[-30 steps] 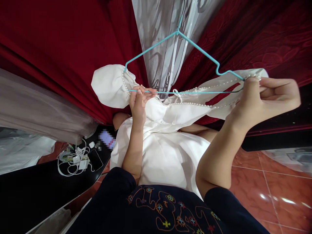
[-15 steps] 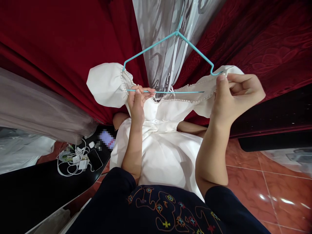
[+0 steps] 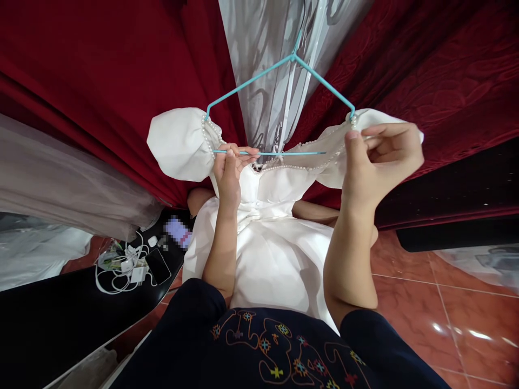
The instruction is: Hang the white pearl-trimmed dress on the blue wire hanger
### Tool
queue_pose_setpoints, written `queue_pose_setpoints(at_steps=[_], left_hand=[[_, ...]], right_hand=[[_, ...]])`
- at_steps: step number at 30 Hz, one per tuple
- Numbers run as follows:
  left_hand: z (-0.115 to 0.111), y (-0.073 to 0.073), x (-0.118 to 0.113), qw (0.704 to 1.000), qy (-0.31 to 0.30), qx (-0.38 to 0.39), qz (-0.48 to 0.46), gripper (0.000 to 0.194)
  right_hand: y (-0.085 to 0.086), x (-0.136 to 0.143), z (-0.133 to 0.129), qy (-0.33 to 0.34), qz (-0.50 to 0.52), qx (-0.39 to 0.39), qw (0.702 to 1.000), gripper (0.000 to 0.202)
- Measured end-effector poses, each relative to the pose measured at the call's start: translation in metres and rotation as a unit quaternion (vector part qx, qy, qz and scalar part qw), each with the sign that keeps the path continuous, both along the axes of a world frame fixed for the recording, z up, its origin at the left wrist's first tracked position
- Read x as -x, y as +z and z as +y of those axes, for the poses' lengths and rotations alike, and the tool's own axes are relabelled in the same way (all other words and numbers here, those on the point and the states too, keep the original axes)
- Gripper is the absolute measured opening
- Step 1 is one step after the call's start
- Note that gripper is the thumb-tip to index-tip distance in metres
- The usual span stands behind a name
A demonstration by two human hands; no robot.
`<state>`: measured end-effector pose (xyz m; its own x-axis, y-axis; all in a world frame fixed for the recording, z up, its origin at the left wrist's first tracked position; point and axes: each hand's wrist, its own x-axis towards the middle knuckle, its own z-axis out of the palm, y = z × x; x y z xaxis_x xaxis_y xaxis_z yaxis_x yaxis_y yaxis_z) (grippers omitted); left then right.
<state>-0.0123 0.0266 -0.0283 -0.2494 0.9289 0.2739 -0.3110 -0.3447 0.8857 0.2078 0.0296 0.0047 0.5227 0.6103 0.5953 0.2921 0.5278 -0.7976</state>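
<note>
A white dress (image 3: 279,248) with puffy sleeves and a pearl-beaded neckline hangs on a turquoise hanger (image 3: 249,82). My left hand (image 3: 231,170) is closed around the hanger's lower bar near the left sleeve (image 3: 176,143). With thumb and fingers, my right hand (image 3: 377,156) pinches the beaded edge of the right sleeve (image 3: 375,116), just below the hanger's right corner. That corner sits at the beaded edge. The lower bar runs across the neck opening, and its right end shows inside the dress. The skirt spreads downward over my lap.
Red curtains (image 3: 121,65) and white sheer fabric (image 3: 259,65) hang ahead. At left, a black tabletop (image 3: 73,313) bears tangled white cables (image 3: 117,278), a dark phone (image 3: 158,266) and a purple item (image 3: 178,232). Red floor tiles (image 3: 409,265) show at right.
My right hand has moved left with the sleeve edge. The hanger's right corner, bent outward before, now meets the beaded edge. My left hand has stayed nearly still.
</note>
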Motion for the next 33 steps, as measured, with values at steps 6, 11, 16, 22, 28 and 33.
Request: queue_pose_setpoints(at_steps=[6,11,16,22,28,33], left_hand=[[0.000,0.000,-0.002,1.000,-0.003,-0.012,-0.010,0.039],[-0.001,0.004,-0.001,1.000,-0.004,0.010,0.005,0.040],[0.001,0.003,-0.001,1.000,0.007,0.009,-0.001,0.041],[0.002,0.002,-0.003,0.999,-0.010,-0.025,-0.030,0.041],[0.001,0.001,-0.004,0.999,-0.025,-0.017,-0.035,0.039],[-0.010,0.003,0.000,0.997,-0.076,0.015,-0.004,0.038]], right_hand=[[-0.002,0.006,0.006,0.055,-0.013,0.037,0.998,0.020],[-0.009,-0.001,0.020,-0.009,-0.002,0.001,1.000,0.017],[0.002,-0.004,0.009,0.058,-0.024,0.033,0.997,0.023],[0.022,0.018,-0.024,0.208,-0.050,0.097,0.972,0.016],[-0.006,0.054,-0.017,0.321,-0.052,0.190,0.926,0.041],[-0.026,0.065,-0.011,0.277,-0.019,0.172,0.945,0.049]])
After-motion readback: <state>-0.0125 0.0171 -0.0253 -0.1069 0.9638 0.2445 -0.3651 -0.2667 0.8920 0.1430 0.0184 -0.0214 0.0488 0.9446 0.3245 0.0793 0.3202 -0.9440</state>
